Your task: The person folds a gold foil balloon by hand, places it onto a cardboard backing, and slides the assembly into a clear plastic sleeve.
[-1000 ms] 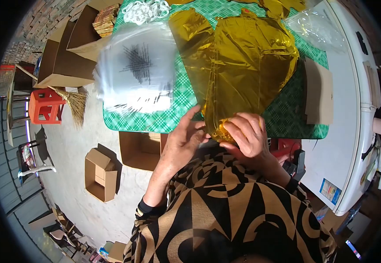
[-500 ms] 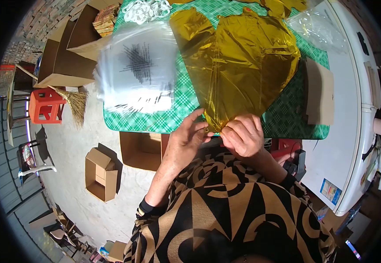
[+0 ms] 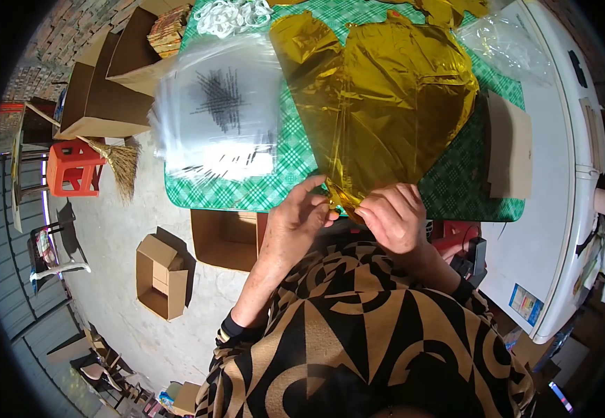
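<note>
A large gold foil sheet (image 3: pixel 400 97), shiny and creased, lies flat on the green checked tablecloth (image 3: pixel 292 157), narrowing towards the near edge. At its gathered lower tip, my left hand (image 3: pixel 301 219) pinches the foil between thumb and fingers. Just to the right, my right hand (image 3: pixel 394 217) has its fingers curled on the same foil edge. Left of the foil rests a stack of clear plastic bags (image 3: pixel 219 108) with dark printed marks. Whatever lies inside the fingertips is hidden.
White looped ties (image 3: pixel 233 17) lie at the far left of the table, and clear plastic (image 3: pixel 501 45) at the far right. A cardboard piece (image 3: pixel 510 146) is at the right edge. Open boxes (image 3: pixel 161 277), a red stool (image 3: pixel 72 167) and a broom (image 3: pixel 121 167) stand left.
My right hand has moved slightly right, away from my left hand, and its fingers are less tightly bunched. More of the foil's tip shows between the hands.
</note>
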`<state>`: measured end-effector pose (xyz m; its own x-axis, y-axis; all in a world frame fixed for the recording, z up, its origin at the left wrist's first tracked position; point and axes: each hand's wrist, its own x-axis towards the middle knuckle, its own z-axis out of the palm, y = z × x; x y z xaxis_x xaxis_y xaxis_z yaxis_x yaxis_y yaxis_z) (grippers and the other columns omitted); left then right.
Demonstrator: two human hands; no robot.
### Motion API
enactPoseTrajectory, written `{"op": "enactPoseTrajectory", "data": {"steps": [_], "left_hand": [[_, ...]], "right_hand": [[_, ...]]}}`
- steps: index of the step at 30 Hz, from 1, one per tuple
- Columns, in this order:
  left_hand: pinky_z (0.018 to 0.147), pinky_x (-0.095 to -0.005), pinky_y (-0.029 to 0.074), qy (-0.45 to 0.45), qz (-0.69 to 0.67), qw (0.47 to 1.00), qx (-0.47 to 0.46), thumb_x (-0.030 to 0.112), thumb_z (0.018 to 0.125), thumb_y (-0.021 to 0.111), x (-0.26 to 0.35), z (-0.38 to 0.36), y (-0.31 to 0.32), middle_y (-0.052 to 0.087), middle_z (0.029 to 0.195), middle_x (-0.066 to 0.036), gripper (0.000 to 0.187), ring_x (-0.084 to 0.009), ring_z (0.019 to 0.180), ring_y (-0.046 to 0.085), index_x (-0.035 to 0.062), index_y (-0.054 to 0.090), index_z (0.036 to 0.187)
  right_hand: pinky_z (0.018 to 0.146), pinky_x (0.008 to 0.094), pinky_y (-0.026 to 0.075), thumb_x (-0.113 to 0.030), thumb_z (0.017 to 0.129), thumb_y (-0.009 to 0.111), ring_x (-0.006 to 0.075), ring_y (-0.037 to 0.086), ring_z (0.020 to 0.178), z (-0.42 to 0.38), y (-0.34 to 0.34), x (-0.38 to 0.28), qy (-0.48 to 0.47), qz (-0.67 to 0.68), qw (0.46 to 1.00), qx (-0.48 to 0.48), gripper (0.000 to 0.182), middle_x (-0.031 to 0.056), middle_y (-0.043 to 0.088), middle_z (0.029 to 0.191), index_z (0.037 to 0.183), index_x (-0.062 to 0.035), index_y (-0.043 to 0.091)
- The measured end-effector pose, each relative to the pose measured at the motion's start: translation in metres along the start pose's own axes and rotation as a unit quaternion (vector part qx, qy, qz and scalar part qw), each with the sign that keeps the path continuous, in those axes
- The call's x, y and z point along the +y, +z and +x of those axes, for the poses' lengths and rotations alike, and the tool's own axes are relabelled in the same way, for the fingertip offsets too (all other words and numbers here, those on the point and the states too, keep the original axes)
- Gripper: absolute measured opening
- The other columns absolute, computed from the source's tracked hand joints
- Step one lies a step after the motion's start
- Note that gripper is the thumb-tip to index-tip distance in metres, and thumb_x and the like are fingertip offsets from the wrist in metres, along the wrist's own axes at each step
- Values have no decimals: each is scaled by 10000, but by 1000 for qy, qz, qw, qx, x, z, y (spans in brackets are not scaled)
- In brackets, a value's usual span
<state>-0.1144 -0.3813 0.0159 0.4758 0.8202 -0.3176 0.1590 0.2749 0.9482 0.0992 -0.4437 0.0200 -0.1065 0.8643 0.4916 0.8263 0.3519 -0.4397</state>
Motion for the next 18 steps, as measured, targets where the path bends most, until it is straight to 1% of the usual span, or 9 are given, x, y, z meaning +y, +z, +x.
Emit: {"op": "enactPoseTrajectory", "data": {"steps": [5,6,9,10,13,18], "left_hand": [[786,-265,614,24,52,998,7,-39,1001,646,-1,2,1,758,940,-95,417,-128,847,753,-28,559,1409],[781,-267,615,24,55,998,11,-40,996,651,0,2,1,759,938,-95,420,-133,846,757,-27,562,1406],[769,-272,619,24,58,998,23,-42,985,661,0,2,3,763,937,-96,425,-147,844,769,-22,569,1400],[766,-274,620,22,54,998,25,-41,985,662,0,2,3,764,939,-97,425,-151,845,771,-20,571,1399],[766,-278,623,10,58,998,29,-33,986,661,0,3,4,766,942,-100,424,-157,847,774,-16,573,1401],[773,-283,628,-4,45,999,26,-11,1003,652,4,4,3,762,945,-104,406,-157,857,770,-34,568,1399]], "right_hand": [[747,377,448,-124,793,823,224,613,771,4,4,-8,-35,-63,997,4,197,25,634,860,926,-108,679],[746,368,448,-134,790,832,210,601,760,4,8,-8,-45,-78,996,21,208,11,605,840,927,-112,677],[752,372,450,-167,831,764,198,587,782,4,19,-8,-69,-82,994,15,154,16,551,834,908,-103,647],[763,375,456,-170,854,736,197,585,788,3,23,-9,-64,-83,994,11,128,20,552,843,920,-96,656],[764,375,457,-185,852,741,193,587,792,2,26,-9,-58,-87,995,-9,142,22,553,844,929,-95,662],[743,370,458,-213,864,742,184,590,783,0,27,-9,-61,-95,994,-5,147,15,550,823,900,-96,661]]}}
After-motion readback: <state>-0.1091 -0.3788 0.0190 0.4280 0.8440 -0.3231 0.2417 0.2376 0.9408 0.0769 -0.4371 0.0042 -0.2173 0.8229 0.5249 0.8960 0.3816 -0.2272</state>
